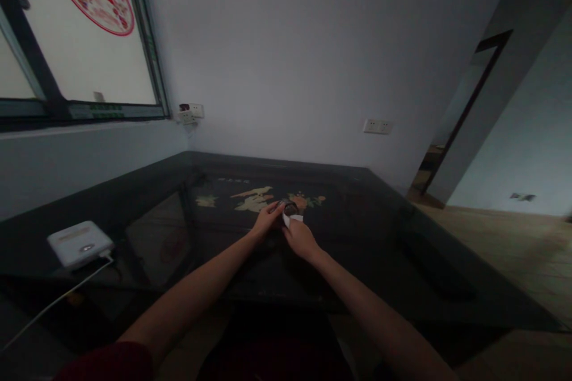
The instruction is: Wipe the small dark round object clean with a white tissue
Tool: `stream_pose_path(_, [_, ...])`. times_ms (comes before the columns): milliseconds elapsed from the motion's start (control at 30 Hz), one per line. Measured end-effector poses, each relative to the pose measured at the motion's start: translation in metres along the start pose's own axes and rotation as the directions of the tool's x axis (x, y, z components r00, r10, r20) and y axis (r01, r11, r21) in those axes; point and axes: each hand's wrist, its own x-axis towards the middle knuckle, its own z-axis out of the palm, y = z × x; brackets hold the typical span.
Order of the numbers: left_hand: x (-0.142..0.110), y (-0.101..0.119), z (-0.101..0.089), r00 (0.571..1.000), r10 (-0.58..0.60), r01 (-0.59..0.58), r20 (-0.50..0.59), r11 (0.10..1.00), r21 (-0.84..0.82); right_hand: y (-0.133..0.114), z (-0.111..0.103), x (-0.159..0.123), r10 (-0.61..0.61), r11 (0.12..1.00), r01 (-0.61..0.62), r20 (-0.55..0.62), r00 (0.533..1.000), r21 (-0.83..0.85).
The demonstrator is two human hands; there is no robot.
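Over the middle of the dark table, my two hands meet at a small dark object with a rounded, shiny rim (290, 208); it is too small and dim to name. My left hand (268, 218) is closed on its left side, thumb and fingers pinching the edge. A piece of white tissue or cloth (295, 218) is pinched in my right hand (301, 238) and touches the near side of the dark object. The fingers partly cover both things.
The glossy black table (357, 232) bears a bird-and-flower picture (254, 197). A white box (80, 243) with a white cable lies at the left. A long dark case-like object (435, 265) rests at the right. Wall sockets (378, 126) and a window (89, 30) are beyond.
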Motion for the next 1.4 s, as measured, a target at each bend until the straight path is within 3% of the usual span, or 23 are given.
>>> stream_pose_path(67, [0.000, -0.001, 0.002, 1.000, -0.001, 0.001, 0.002, 0.999, -0.032, 0.003, -0.001, 0.003, 0.080, 0.932, -0.082, 0.019, 0.997, 0.353])
stream_pose_path(100, [0.000, -0.002, 0.003, 1.000, -0.001, 0.002, 0.014, 0.998, -0.058, 0.006, -0.001, 0.005, 0.110, 0.837, -0.103, 0.019, 0.994, 0.537])
stream_pose_path(167, [-0.001, -0.001, 0.007, 0.998, 0.006, 0.003, 0.063, 0.991, -0.135, 0.009, 0.000, 0.009, 0.162, 0.544, -0.087, -0.002, 0.987, 0.834])
stream_pose_path(233, [-0.003, -0.001, 0.011, 0.992, 0.024, 0.004, 0.127, 0.976, -0.219, 0.011, 0.001, 0.012, 0.203, 0.258, -0.018, -0.036, 0.978, 0.966])
stream_pose_path(300, [-0.004, 0.000, 0.013, 0.982, 0.040, 0.013, 0.185, 0.960, -0.279, 0.010, 0.001, 0.013, 0.215, 0.127, 0.041, -0.068, 0.974, 0.991])
stream_pose_path(367, [-0.004, 0.001, 0.013, 0.976, 0.041, 0.026, 0.212, 0.953, -0.302, 0.010, 0.000, 0.013, 0.200, 0.187, 0.051, -0.089, 0.976, 0.981])
stream_pose_path(400, [-0.004, 0.001, 0.012, 0.976, 0.036, 0.031, 0.214, 0.953, -0.302, 0.010, -0.001, 0.012, 0.183, 0.288, 0.039, -0.095, 0.979, 0.957])
stream_pose_path(467, [-0.003, 0.001, 0.010, 0.978, 0.025, 0.036, 0.209, 0.958, -0.284, 0.010, -0.003, 0.009, 0.130, 0.582, 0.004, -0.098, 0.987, 0.813])
stream_pose_path(533, [-0.002, 0.001, 0.007, 0.979, 0.020, 0.031, 0.201, 0.969, -0.246, 0.012, -0.007, 0.005, 0.063, 0.861, -0.027, -0.053, 0.997, 0.507])
stream_pose_path(600, [-0.003, 0.001, 0.006, 0.981, 0.024, 0.015, 0.190, 0.979, -0.202, 0.013, -0.013, 0.002, 0.008, 0.988, -0.013, 0.037, 0.999, 0.151])
stream_pose_path(700, [-0.004, -0.001, 0.007, 0.983, 0.041, -0.014, 0.177, 0.988, -0.151, 0.013, -0.024, -0.002, -0.077, 0.972, 0.107, 0.147, 0.986, -0.209])
stream_pose_path(867, [-0.003, -0.006, 0.008, 0.987, 0.047, -0.034, 0.154, 0.996, -0.085, 0.013, -0.034, -0.001, -0.308, 0.812, 0.377, 0.221, 0.925, -0.445])
stream_pose_path(933, [-0.001, -0.008, 0.007, 0.988, 0.038, -0.028, 0.147, 0.997, -0.067, 0.017, -0.028, 0.000, -0.368, 0.733, 0.415, 0.198, 0.908, -0.540])
stream_pose_path(1033, [0.002, -0.010, 0.005, 0.989, 0.018, -0.010, 0.144, 0.998, -0.057, 0.028, -0.012, 0.001, -0.386, 0.679, 0.367, 0.115, 0.915, -0.636])
stream_pose_path(1200, [0.005, -0.013, 0.005, 0.991, 0.025, -0.020, 0.135, 0.999, -0.039, 0.045, 0.012, -0.003, -0.384, 0.766, 0.332, 0.023, 0.923, -0.551])
stream_pose_path(1400, [0.006, -0.015, 0.003, 0.992, 0.040, -0.045, 0.124, 0.998, 0.035, 0.019, 0.008, -0.006, -0.215, 0.860, 0.186, -0.008, 0.977, -0.475])
